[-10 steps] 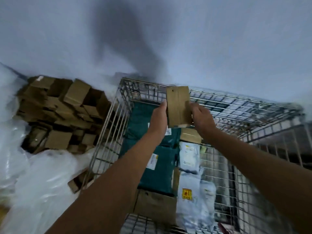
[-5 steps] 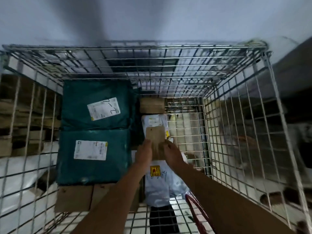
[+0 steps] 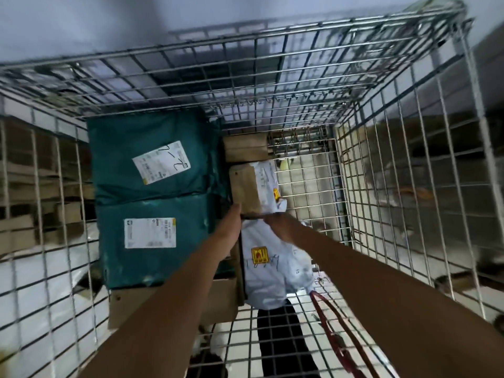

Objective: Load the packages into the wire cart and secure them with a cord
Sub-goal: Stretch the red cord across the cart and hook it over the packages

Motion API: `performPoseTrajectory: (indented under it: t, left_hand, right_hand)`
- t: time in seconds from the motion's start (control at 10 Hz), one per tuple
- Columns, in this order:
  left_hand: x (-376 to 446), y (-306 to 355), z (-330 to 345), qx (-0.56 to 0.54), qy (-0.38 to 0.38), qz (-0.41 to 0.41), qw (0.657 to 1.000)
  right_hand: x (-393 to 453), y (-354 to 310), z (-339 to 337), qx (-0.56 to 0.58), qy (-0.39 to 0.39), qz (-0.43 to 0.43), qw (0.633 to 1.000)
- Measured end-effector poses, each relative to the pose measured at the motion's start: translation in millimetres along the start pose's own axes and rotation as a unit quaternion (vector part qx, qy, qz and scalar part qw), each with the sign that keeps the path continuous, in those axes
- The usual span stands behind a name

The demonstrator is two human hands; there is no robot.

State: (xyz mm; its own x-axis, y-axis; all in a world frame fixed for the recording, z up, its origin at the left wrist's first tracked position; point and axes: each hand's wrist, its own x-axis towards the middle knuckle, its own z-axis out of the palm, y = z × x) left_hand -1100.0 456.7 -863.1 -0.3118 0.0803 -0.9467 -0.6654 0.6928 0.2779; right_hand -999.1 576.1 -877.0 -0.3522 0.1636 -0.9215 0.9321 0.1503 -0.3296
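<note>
Both hands reach deep into the wire cart (image 3: pixel 381 159), meeting at the near edge of a small brown cardboard package (image 3: pixel 246 188). The left hand (image 3: pixel 231 223) touches that package's near-left corner; its fingers are hidden behind the back of the hand, so whether this grip is curled or flat on the cardboard cannot be told. The right hand (image 3: pixel 281 226) lies at the near-right edge, fingers blurred and pointing left under the box; its grip too is unclear.

The brown package rests on top of a white mailer (image 3: pixel 268 173), of which only a strip and a yellow sticker show. Just beyond it sits another brown box (image 3: pixel 245 148), partly cut off by the cart's far wall. Nearer the camera lies a white poly bag (image 3: pixel 272 271) with a yellow label, its top edge covered by the right hand. To the left, two teal packages (image 3: pixel 150 192) with white labels lie side by side, with flat cardboard (image 3: pixel 131 301) at their near end, partly hidden by the left forearm. A red cord (image 3: pixel 335 331) hangs along the near-right wire, its lower end behind the right arm.

Both arms are stretched forward and downward, converging.
</note>
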Motion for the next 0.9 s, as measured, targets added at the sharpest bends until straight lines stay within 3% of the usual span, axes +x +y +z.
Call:
performPoseTrajectory:
  t: [0.1, 0.2, 0.3, 0.4, 0.5, 0.6, 0.7, 0.8, 0.9]
  left_hand:
    - [-14.6, -13.4, 7.0, 0.07, -0.027, 0.027, 0.997]
    - [-29.6, -39.1, 25.1, 0.148, -0.087, 0.037, 0.984]
    - [-50.3, -70.5, 51.8, 0.294, -0.186, 0.033, 0.937]
    - [-81.9, -101.4, 72.1, 0.35, -0.253, 0.02, 0.902]
    - [-111.9, -119.5, 79.5, 0.33, -0.282, 0.015, 0.901]
    - [-127.7, -127.4, 81.1, 0.277, -0.28, 0.017, 0.919]
    - [-137.1, -126.0, 82.9, 0.203, -0.239, -0.019, 0.949]
    - [-138.5, -113.8, 85.4, 0.084, -0.188, -0.046, 0.978]
    - [-140.2, -97.2, 81.4, -0.079, -0.192, -0.071, 0.976]
  right_hand:
    - [-33.8, 36.2, -21.6, -0.078, -0.015, 0.062, 0.995]
    - [-77.5, 67.8, -26.8, -0.186, -0.152, 0.151, 0.959]
    - [-124.5, 87.0, -10.8, -0.248, -0.279, 0.229, 0.899]
    - [-168.7, 96.3, 6.9, -0.284, -0.263, 0.226, 0.894]
    - [-197.2, 97.2, 18.8, -0.272, -0.147, 0.152, 0.939]
    - [-213.8, 97.5, 33.5, -0.086, -0.091, 0.135, 0.983]
    - [-228.7, 84.5, 45.0, 0.013, -0.036, 0.086, 0.996]
    - [-248.6, 73.2, 56.6, 0.192, 0.007, 0.073, 0.979]
    - [-276.7, 58.4, 62.8, 0.258, 0.0, 0.076, 0.963]
